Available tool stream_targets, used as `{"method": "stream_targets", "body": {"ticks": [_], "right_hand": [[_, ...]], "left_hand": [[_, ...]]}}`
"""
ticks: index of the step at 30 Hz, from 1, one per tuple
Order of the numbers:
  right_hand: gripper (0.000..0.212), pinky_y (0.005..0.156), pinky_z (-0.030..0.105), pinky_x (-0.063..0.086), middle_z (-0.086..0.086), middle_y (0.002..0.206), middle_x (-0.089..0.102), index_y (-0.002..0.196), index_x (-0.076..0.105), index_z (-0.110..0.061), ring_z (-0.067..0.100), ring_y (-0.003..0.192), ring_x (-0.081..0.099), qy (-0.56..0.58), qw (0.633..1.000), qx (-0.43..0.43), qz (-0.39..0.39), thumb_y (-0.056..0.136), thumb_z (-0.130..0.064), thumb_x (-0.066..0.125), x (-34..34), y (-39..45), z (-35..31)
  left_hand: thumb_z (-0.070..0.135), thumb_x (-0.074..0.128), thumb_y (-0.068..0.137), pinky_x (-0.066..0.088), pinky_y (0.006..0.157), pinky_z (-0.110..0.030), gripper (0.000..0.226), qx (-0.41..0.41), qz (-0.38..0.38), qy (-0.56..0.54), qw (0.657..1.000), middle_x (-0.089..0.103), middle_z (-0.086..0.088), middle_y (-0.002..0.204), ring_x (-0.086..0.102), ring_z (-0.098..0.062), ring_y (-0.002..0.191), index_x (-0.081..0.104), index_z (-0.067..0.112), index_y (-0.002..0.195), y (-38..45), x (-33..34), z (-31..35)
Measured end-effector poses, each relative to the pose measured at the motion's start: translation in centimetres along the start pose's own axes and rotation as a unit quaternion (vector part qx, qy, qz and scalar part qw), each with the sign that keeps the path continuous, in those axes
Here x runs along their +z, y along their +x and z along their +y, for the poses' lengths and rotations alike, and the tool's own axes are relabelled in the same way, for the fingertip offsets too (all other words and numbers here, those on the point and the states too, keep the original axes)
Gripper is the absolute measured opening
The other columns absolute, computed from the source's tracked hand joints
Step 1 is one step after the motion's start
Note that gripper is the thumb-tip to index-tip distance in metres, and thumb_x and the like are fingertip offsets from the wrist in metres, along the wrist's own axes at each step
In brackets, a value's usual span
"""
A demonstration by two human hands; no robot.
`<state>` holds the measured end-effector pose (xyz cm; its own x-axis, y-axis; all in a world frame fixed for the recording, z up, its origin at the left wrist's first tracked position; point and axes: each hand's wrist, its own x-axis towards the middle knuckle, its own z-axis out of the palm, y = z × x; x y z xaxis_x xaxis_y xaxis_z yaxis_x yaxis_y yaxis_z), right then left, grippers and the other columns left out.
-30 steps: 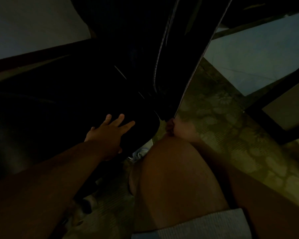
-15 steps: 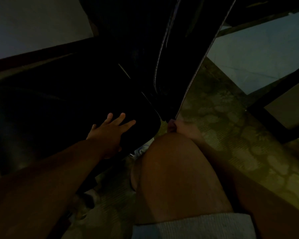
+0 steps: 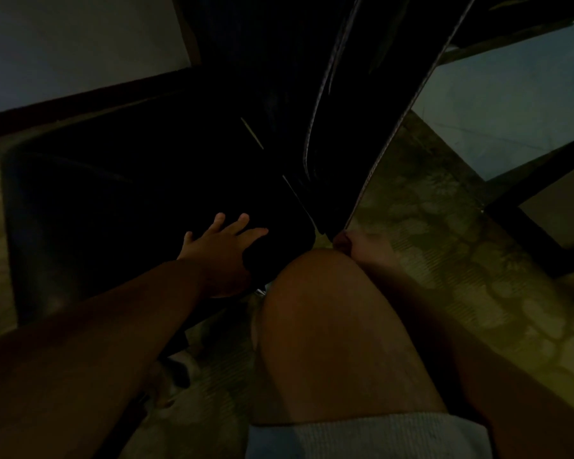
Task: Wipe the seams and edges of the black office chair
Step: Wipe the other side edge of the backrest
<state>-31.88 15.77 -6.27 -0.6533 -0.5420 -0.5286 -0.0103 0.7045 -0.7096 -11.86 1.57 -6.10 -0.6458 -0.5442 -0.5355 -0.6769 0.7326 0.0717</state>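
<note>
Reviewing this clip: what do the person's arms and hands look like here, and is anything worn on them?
Both forearms are bare, with no sleeves, gloves, watch or rings visible in this dim head view. The left hand shows four slim fingers and a thumb. The right hand is largely hidden behind the raised bare knee. The only clothing visible is the pale ribbed hem of shorts.

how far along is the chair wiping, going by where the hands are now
Nothing looks finished; the picture is too dark to show wiped areas. In hand: the left hand rests spread on the black office chair seat, the right hand is at the backrest's bottom corner, cloth not visible. The long pale edge seams above appear left.
</note>
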Motion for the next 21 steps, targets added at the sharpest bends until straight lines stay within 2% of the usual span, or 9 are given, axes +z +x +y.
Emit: {"method": "stream_targets", "body": {"ticks": [2,4,5,7,11,14,16,18,21], "right_hand": [[0.03,0.035,0.004,0.029,0.023,0.103,0.065,0.118,0.064,0.003,-0.005,0.042,0.049,0.025,1.0,-0.002,0.003,0.103,-0.011,0.041,-0.1,-0.6,0.1],[0.02,0.035,0.012,0.034,0.011,0.073,0.052,0.087,0.066,-0.014,0.0,0.034,0.044,0.051,0.999,0.008,-0.013,0.098,-0.008,0.049,0.0,-1.1,0.0],[0.025,0.037,0.016,0.033,0.007,0.066,0.049,0.072,0.059,-0.017,0.006,0.034,0.044,0.075,0.997,0.016,-0.028,0.094,-0.009,0.052,0.0,-1.4,0.0],[0.031,0.044,0.025,0.032,0.004,0.059,0.048,0.063,0.058,-0.016,0.013,0.035,0.043,0.178,0.982,0.045,-0.041,0.093,-0.014,0.049,0.3,-1.9,0.0],[0.024,0.054,0.031,0.05,0.003,0.07,0.061,0.078,0.062,-0.015,0.016,0.055,0.059,0.207,0.978,0.04,-0.009,0.097,-0.021,0.048,0.3,-2.3,-0.2],[0.026,0.048,0.028,0.042,0.004,0.067,0.059,0.078,0.064,-0.014,0.02,0.05,0.055,0.233,0.971,0.057,-0.005,0.098,-0.02,0.048,0.4,-2.8,-0.3],[0.024,0.05,0.028,0.042,0.004,0.069,0.061,0.091,0.07,-0.011,0.021,0.055,0.057,0.227,0.972,0.063,0.017,0.098,-0.019,0.049,0.5,-3.1,-0.3],[0.026,0.052,0.027,0.045,0.002,0.073,0.061,0.108,0.067,-0.004,0.018,0.061,0.059,0.206,0.977,0.051,0.024,0.097,-0.019,0.048,0.4,-3.1,-0.2],[0.023,0.046,0.027,0.042,0.012,0.082,0.063,0.106,0.064,-0.011,0.026,0.062,0.065,0.222,0.973,0.062,-0.009,0.1,-0.026,0.048,0.4,-3.3,0.2]], "left_hand": [[0.066,0.053,0.094,0.004,0.119,-0.071,0.084,0.009,-0.019,-0.027,0.999,-0.017,0.014,0.167,-0.018,-0.028,0.154,-0.005,0.057,0.153,0.6,-0.3,-0.5],[0.083,0.047,0.082,0.003,0.119,-0.071,0.087,0.026,-0.035,-0.035,0.998,-0.015,0.014,0.167,-0.017,-0.028,0.155,-0.01,0.066,0.146,1.3,-0.6,-1.1],[0.09,0.042,0.073,0.005,0.12,-0.069,0.091,0.038,-0.039,-0.033,0.998,-0.014,0.012,0.167,-0.016,-0.028,0.155,-0.011,0.069,0.143,1.7,-0.6,-1.4],[0.084,0.049,0.077,0.006,0.123,-0.062,0.093,0.044,-0.055,-0.03,0.997,-0.01,0.007,0.169,-0.015,-0.03,0.155,-0.007,0.062,0.149,2.3,-0.6,-1.9],[0.059,0.057,0.096,0.002,0.126,-0.053,0.08,0.031,-0.072,-0.036,0.996,-0.007,-0.001,0.169,-0.009,-0.034,0.155,0.007,0.045,0.158,1.7,-1.9,-0.8],[0.044,0.055,0.102,0.011,0.124,-0.038,0.067,0.015,-0.074,-0.064,0.995,0.001,-0.004,0.17,0.005,-0.028,0.156,0.021,0.036,0.16,1.1,-3.7,0.1],[0.042,0.051,0.104,0.015,0.122,-0.031,0.061,0.013,-0.075,-0.066,0.995,0.012,-0.003,0.169,0.015,-0.023,0.154,0.028,0.032,0.159,1.1,-4.7,0.0],[0.045,0.047,0.105,0.017,0.121,-0.031,0.06,0.002,-0.078,-0.048,0.996,0.019,-0.003,0.168,0.021,-0.023,0.153,0.028,0.028,0.159,1.1,-5.6,0.4],[0.047,0.04,0.107,0.017,0.121,-0.031,0.062,-0.005,-0.097,-0.015,0.995,0.019,-0.006,0.167,0.021,-0.025,0.152,0.023,0.02,0.16,1.2,-6.9,2.2]]}}
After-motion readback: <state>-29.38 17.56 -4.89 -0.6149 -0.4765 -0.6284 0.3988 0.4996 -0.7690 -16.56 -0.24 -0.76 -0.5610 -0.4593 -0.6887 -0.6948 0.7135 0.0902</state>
